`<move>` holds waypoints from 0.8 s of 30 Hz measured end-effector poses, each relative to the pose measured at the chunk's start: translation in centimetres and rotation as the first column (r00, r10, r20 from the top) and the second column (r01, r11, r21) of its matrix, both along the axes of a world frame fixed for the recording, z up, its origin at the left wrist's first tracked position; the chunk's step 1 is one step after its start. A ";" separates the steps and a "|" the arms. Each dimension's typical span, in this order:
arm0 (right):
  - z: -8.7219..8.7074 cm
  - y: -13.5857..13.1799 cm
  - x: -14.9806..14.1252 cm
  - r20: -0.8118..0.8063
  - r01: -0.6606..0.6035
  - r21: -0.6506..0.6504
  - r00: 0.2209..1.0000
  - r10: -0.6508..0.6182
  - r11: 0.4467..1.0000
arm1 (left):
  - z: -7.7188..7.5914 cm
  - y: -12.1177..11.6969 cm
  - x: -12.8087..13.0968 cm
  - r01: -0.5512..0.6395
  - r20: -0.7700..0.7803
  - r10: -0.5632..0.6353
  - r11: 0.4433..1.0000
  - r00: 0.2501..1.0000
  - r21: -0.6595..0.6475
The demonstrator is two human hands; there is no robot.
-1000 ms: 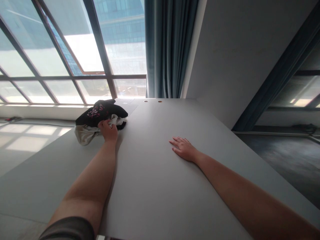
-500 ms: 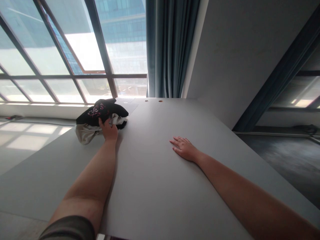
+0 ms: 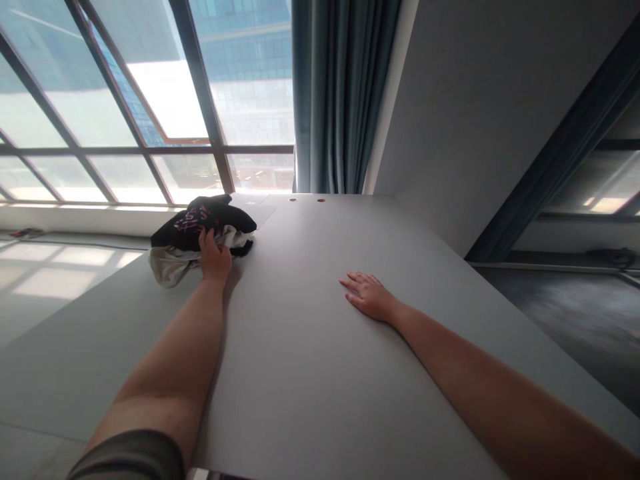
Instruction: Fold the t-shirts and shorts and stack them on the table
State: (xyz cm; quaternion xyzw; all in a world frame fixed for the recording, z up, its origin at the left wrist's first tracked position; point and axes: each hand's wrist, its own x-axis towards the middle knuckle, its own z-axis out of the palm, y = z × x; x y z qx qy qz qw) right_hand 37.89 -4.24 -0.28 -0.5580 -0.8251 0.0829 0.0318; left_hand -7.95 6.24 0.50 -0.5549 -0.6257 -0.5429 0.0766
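Note:
A rumpled pile of clothes lies at the far left of the white table (image 3: pixel 300 347). On top is a black garment (image 3: pixel 200 220) with pink lettering, and beneath it a beige cloth (image 3: pixel 171 265) hangs over the table's left edge. My left hand (image 3: pixel 215 259) touches the near side of the pile, its fingers apart against the black garment; the fingertips are partly lost in the folds. Flat on the tabletop, palm down with fingers spread, my right hand (image 3: pixel 369 296) rests to the right of the middle and holds nothing.
Tall windows (image 3: pixel 165 100) stand beyond the table on the left, next to a blue-grey curtain (image 3: pixel 333 100). A grey wall (image 3: pixel 465 120) runs along the right. Two small round holes (image 3: pixel 321 200) sit near the table's far edge.
My left hand has shifted slightly at the pile, its fingers now reaching further up over the black garment. The clothes have barely moved. My right hand stays in place.

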 end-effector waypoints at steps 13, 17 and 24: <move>-0.2 0.2 0.1 -0.003 0.005 0.003 1.000 -0.005 1.000 | 1.8 -0.5 4.1 -0.021 -0.127 0.017 0.999 0.992 -0.033; 0.0 0.1 0.0 -0.005 0.000 0.004 1.000 0.000 1.000 | 2.4 -1.5 5.7 -0.027 -0.231 0.001 0.994 0.973 -0.107; -0.1 0.2 0.1 -0.010 -0.015 0.019 1.000 0.015 1.000 | 2.7 -1.9 5.5 -0.176 -0.395 0.006 0.901 0.919 -0.396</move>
